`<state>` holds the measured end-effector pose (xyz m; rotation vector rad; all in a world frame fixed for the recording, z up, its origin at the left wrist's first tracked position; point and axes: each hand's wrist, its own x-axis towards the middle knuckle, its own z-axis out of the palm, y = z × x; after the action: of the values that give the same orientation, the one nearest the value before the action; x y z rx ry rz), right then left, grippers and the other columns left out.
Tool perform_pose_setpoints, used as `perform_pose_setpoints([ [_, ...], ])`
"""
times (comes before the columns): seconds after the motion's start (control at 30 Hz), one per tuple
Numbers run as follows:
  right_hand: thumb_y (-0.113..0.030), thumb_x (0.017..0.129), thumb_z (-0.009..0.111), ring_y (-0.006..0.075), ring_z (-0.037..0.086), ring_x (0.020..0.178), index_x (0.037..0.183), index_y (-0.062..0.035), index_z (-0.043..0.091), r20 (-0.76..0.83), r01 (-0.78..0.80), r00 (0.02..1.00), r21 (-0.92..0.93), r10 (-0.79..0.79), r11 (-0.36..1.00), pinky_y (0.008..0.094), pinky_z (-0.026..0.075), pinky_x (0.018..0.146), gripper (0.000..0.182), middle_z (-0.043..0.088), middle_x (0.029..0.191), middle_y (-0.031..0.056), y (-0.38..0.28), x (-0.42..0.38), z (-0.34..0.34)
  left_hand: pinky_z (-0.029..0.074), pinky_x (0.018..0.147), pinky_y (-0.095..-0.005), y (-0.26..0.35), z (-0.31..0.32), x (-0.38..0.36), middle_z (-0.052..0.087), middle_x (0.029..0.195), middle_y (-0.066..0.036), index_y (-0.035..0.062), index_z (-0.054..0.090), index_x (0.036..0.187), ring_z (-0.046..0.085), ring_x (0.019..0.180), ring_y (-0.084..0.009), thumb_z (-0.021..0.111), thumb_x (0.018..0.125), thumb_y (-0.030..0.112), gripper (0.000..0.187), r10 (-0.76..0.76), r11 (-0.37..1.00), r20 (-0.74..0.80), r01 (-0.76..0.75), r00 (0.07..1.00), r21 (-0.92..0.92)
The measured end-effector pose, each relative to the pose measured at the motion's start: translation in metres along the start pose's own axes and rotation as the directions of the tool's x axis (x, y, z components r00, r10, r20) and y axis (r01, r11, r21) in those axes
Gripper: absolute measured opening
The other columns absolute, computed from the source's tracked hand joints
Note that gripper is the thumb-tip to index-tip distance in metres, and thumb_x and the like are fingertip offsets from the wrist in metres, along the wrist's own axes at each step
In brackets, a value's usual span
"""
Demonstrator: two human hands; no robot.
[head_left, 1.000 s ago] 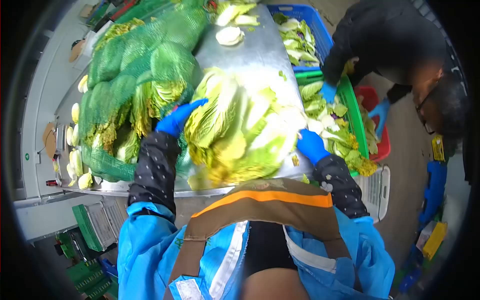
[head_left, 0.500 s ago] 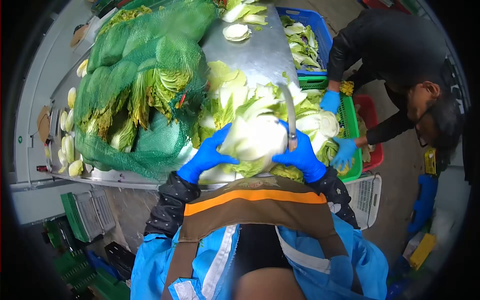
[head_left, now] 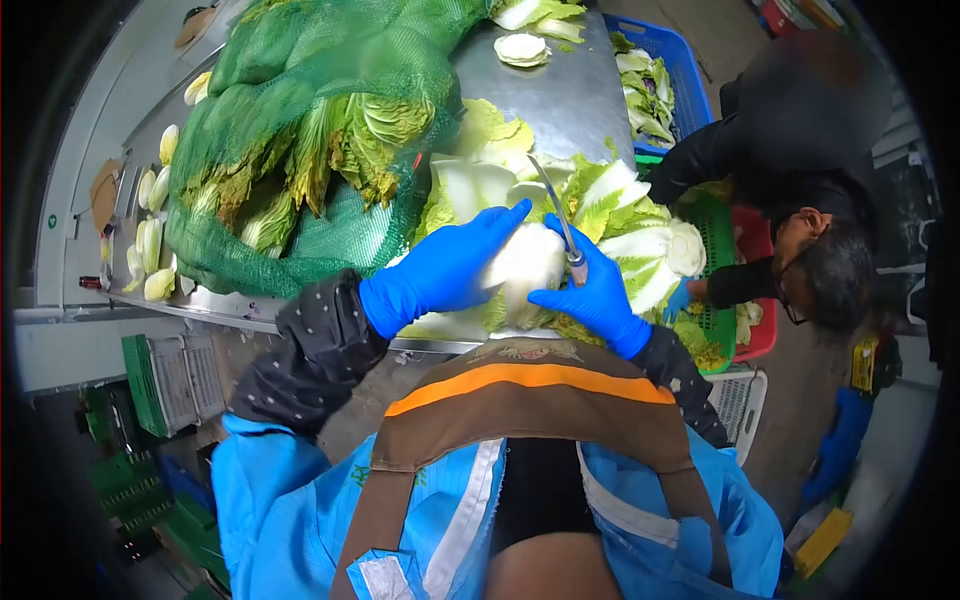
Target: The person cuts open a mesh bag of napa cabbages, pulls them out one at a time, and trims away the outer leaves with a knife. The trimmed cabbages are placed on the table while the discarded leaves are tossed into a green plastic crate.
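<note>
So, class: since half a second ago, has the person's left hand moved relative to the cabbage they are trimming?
Yes. The left hand has slid from the near-left side of the cabbage up over its top, towards the knife.
</note>
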<state>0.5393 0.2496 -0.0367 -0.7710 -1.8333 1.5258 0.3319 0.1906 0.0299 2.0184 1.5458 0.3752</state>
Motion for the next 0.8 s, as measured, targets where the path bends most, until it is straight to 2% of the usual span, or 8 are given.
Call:
perform_pose_setpoints([
  [0.17,-0.017,0.062,0.081,0.0157,0.048,0.112,0.128,0.0007,0.041,0.143,-0.081,0.986,-0.027,0.084,0.996,0.0311,0.038,0.096,0.079,0.051,0.124,0.011,-0.023,-0.007,0.001,0.048,0.071,-0.0376,0.004,-0.055,0.025,0.064,0.089,-0.014,0.0133,0.06,0.112,0.06,0.082,-0.0327,0.074,0.058,0.012,0.056,0.002,0.971,0.356,-0.087,0.934,0.224],
  [0.33,-0.011,0.061,0.081,0.0138,0.044,0.114,0.13,0.0,0.04,0.277,-0.131,0.957,0.133,0.09,0.982,0.0303,0.035,0.097,0.081,0.048,0.126,0.0079,-0.021,-0.008,-0.005,0.047,0.082,-0.0373,-0.053,-0.076,0.042,0.062,0.1,-0.013,0.0133,0.057,0.115,0.058,0.092,-0.0309,0.077,0.049,0.009,0.07,0.127,0.987,0.366,-0.081,0.922,-0.141],
  [0.37,-0.011,0.061,0.08,0.0131,0.045,0.113,0.13,-0.0001,0.04,0.243,-0.187,0.958,0.121,0.154,0.975,0.0298,0.036,0.096,0.08,0.049,0.125,0.0074,-0.02,-0.008,-0.008,0.043,0.088,-0.0376,-0.054,-0.079,0.034,0.057,0.111,-0.014,0.0122,0.051,0.122,0.054,0.1,-0.0316,0.078,0.048,0.009,0.079,0.106,0.989,-0.043,-0.101,0.993,0.108],
  [0.4,-0.011,0.064,0.078,0.0116,0.045,0.11,0.13,0.0001,0.04,0.238,-0.257,0.945,0.112,0.225,0.96,0.0283,0.037,0.094,0.078,0.05,0.124,0.006,-0.017,-0.008,-0.013,0.04,0.093,-0.0379,-0.047,-0.081,0.027,0.051,0.121,-0.015,0.011,0.044,0.129,0.05,0.108,-0.0323,0.078,0.048,0.009,0.088,0.175,0.94,-0.436,-0.018,0.883,0.34],
  [0.5,-0.012,0.064,0.078,0.0105,0.049,0.101,0.131,-0.0011,0.04,0.283,-0.39,0.891,0.076,0.355,0.918,0.0269,0.041,0.088,0.077,0.051,0.12,0.0041,-0.012,-0.002,-0.02,0.034,0.099,-0.0395,0.003,-0.039,-0.005,0.04,0.133,-0.016,0.0066,0.03,0.135,0.04,0.121,-0.0316,0.082,0.05,0.017,0.1,0.157,0.986,-0.067,-0.16,0.985,-0.046],
  [0.63,-0.016,0.06,0.081,0.0127,0.057,0.088,0.122,-0.0023,0.048,0.082,-0.033,0.997,0.284,0.01,0.958,0.0293,0.046,0.079,0.072,0.059,0.106,0.0027,0.02,0.019,-0.006,0.036,0.096,-0.0334,-0.036,0.028,0.009,0.047,0.12,-0.008,0.0075,0.035,0.13,0.044,0.113,-0.0177,0.085,0.052,0.017,0.093,-0.009,0.819,-0.045,-0.018,0.999,-0.574],
  [0.77,-0.029,0.058,0.082,0.0147,0.059,0.082,0.096,-0.0018,0.057,-0.124,-0.201,0.979,-0.47,0.161,0.86,0.0311,0.047,0.073,0.053,0.063,0.085,0.0097,-0.025,0.033,-0.018,0.038,0.094,-0.0322,-0.038,0.026,0.017,0.05,0.116,-0.005,0.0056,0.042,0.124,0.046,0.109,-0.0159,0.085,0.046,0.004,0.089,-0.165,0.649,-0.152,-0.009,0.974,-0.76],
  [0.8,-0.035,0.058,0.082,0.0163,0.059,0.075,0.091,-0.0018,0.058,-0.202,-0.126,0.978,-0.396,0.047,0.91,0.0325,0.047,0.068,0.053,0.062,0.079,0.0085,-0.024,0.036,-0.025,0.038,0.094,-0.0319,-0.039,0.02,0.018,0.051,0.114,-0.005,0.0052,0.044,0.121,0.047,0.107,-0.016,0.084,0.047,0.005,0.084,-0.166,0.676,-0.207,-0.042,0.964,-0.736],
])
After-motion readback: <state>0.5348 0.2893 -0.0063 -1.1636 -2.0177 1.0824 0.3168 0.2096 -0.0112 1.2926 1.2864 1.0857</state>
